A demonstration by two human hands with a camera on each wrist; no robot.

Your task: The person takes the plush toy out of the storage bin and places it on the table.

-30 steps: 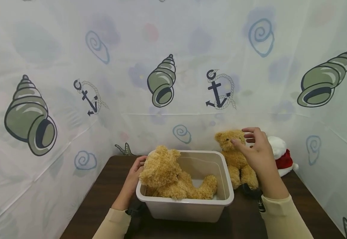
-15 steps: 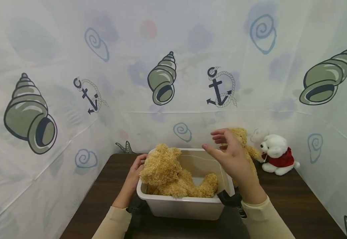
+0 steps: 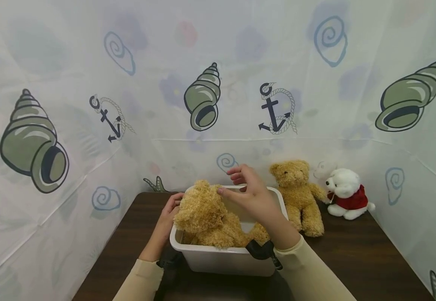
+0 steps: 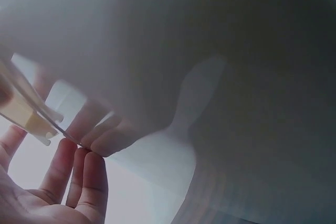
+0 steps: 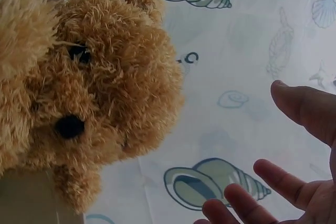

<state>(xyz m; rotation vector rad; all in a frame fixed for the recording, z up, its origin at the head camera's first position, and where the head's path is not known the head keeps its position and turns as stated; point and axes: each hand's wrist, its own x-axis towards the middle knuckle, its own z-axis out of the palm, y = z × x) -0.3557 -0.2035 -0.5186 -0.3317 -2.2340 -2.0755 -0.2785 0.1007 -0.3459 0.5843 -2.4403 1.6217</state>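
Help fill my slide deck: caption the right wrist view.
Right grip, spread and not touching, beside the bear against a shell-print backdrop.

Dark table (image 3: 353, 251) under tub (image 3: 225, 261), tan bear (image 3: 296, 198), white bear (image 3: 347, 190)

Head view evenly lit; left wrist view hazy, glare at lower left; right wrist view dim

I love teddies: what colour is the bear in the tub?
The bear is golden brown; best view, right wrist.
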